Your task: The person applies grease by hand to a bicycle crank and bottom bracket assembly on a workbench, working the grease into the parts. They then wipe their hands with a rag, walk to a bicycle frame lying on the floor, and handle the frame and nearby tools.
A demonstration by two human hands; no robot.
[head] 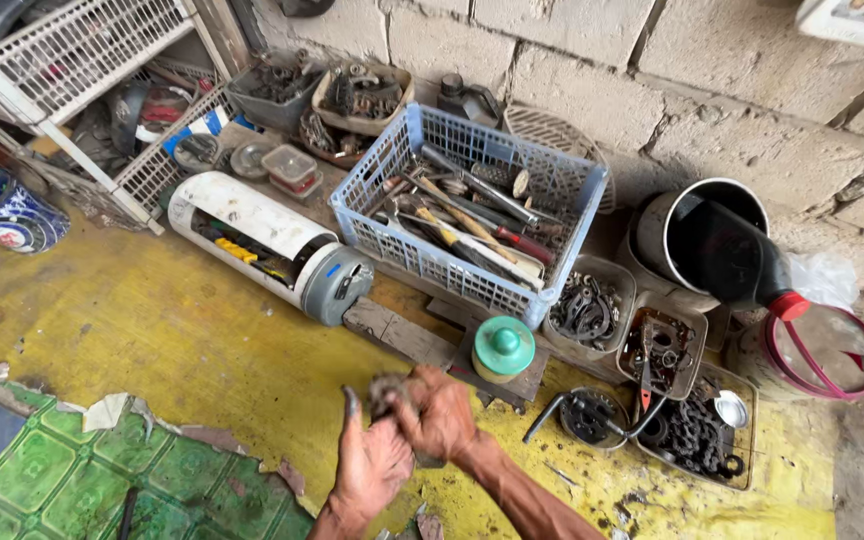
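Observation:
Both my hands meet low in the middle of the head view, over the yellow floor. My right hand (439, 412) is closed around a small dark greasy metal part (385, 388), a gear-like piece. My left hand (370, 462) lies under and beside it with an oily finger stretched up, touching the same part. Much of the part is hidden by my fingers.
A blue plastic basket (372, 185) of hand tools stands by the block wall. Around it are a white cylinder (252, 220) holding tools, a green-lidded jar (503, 347), trays of chains and sprockets (690, 432), a black oil bottle (727, 255) in a pot, and a white wire rack (82, 50).

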